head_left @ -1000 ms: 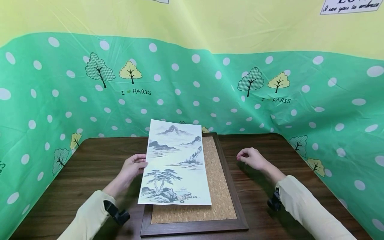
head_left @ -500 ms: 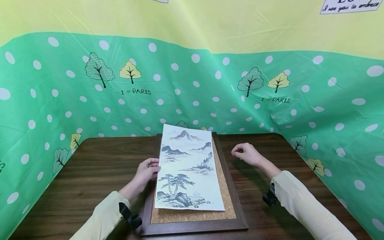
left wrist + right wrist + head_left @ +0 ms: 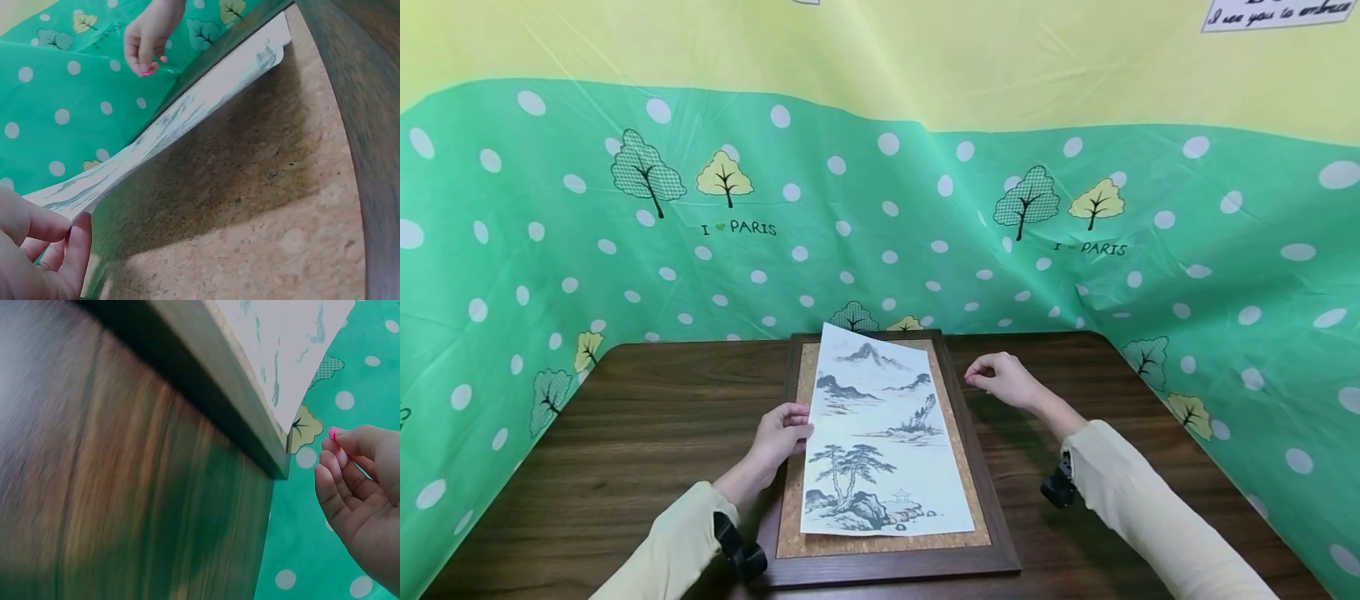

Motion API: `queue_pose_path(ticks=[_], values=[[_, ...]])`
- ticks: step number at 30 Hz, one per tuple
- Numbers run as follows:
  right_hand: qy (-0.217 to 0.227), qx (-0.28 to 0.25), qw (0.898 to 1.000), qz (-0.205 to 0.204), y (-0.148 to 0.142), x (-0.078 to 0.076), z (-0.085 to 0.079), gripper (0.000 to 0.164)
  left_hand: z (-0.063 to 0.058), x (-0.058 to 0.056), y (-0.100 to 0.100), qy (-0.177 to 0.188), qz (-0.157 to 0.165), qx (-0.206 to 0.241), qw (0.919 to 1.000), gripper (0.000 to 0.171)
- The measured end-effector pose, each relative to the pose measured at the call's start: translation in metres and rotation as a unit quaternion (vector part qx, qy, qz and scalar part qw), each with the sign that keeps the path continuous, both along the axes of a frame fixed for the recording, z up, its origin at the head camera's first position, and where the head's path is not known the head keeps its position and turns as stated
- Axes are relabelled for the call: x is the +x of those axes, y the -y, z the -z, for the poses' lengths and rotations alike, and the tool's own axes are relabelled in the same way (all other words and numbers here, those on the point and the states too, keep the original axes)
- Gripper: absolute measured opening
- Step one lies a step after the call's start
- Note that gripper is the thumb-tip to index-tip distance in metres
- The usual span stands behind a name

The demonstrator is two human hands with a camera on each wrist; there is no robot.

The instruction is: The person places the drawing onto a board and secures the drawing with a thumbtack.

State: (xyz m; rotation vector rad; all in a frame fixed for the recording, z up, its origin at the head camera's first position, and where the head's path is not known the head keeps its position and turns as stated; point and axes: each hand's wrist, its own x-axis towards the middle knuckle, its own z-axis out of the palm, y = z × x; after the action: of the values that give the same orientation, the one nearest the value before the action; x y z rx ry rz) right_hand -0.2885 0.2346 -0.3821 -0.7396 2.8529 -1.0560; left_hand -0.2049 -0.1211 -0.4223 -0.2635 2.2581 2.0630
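A tall sheet of paper [image 3: 880, 429] printed with a grey ink landscape lies over the framed corkboard [image 3: 842, 547]. My left hand [image 3: 781, 435] pinches its left edge between thumb and fingers. In the left wrist view the paper [image 3: 156, 134] bows and stands off the cork [image 3: 262, 156], casting a shadow on it. Beyond the frame's right side, my right hand [image 3: 1009, 382] is held above the table, apart from the paper. Its thumb and forefinger pinch a small pink pushpin [image 3: 334, 433], mostly hidden by the fingertips.
The board's dark wooden frame [image 3: 887, 572] rests flat on a dark wood table [image 3: 647, 417]. Behind the table hangs a green and yellow curtain [image 3: 880, 200] with dots and trees. A black wrist camera [image 3: 741, 548] sits on the left sleeve.
My left hand has brought the paper right and down, so it now lies more within the board's frame. My right hand has moved slightly left toward the board, still holding the pushpin.
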Motion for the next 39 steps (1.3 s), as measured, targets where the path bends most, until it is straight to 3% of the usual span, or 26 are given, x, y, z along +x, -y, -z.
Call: queue_pose_path(ticks=[8,16,21,32,36,39], values=[[0.005,-0.014,1.0,0.001,0.018,-0.004,-0.001,0.012,0.006,-0.001,-0.003,-0.012,0.005,-0.024,0.9996,0.025],[0.009,-0.018,1.0,-0.011,0.033,-0.007,0.0,0.013,0.009,-0.001,0.0,-0.047,0.025,-0.114,0.992,0.026],[0.009,-0.017,1.0,-0.018,0.041,-0.009,0.0,0.012,0.01,-0.001,0.002,-0.061,0.042,-0.148,0.9862,0.027],[-0.002,-0.022,0.999,-0.039,0.053,-0.013,0.005,0.012,0.01,-0.004,0.006,-0.088,0.053,-0.173,0.9796,0.03],[0.0,-0.022,0.999,-0.04,0.056,-0.014,0.005,0.012,0.006,-0.008,0.015,-0.099,0.046,-0.2,0.9737,0.033],[0.001,-0.019,0.999,-0.038,0.058,-0.015,0.004,0.012,0.004,-0.012,0.028,-0.112,0.045,-0.244,0.9621,0.037]])
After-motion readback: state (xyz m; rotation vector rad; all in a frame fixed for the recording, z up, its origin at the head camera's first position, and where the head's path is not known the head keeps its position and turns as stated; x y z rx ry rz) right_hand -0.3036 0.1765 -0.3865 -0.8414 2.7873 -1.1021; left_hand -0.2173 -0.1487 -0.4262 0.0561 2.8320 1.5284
